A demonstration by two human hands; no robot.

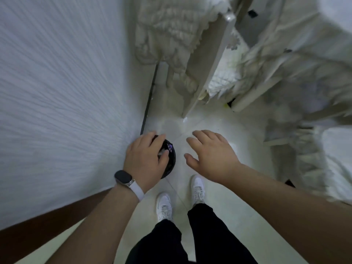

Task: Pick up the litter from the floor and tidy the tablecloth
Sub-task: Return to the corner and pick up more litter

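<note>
Over the floor (219, 225), near the wall, the person stands w/ both arms out & down. Left hand (145, 161) hovers right above a small black bin (170, 159); its fingers (161, 141) are curled loosely, and something pale shows under them, prob. a scrap of litter, but blur makes it hard to say if it's pinched or already dropping in, so can't tell. A watch (123, 178) sits on that wrist. Right hand (211, 151) is empty, fingers spread & relaxed, palm down, apart from the bin. Shoes (164, 206) are just behind the bin. Progress, as a judgement: litter step looks at or near its end, since the hand is at the bin and the visible floor shows no clear scraps, tho a small yellowish bit by the furniture base to the upper right is too blurred to identify. The tablecloth (171, 29), white & lacy, hangs in rumpled folds off the counter ahead, edge uneven; that part looks not yet done. Remaining: finish the drop, check floor, then straighten the cloth.
</note>
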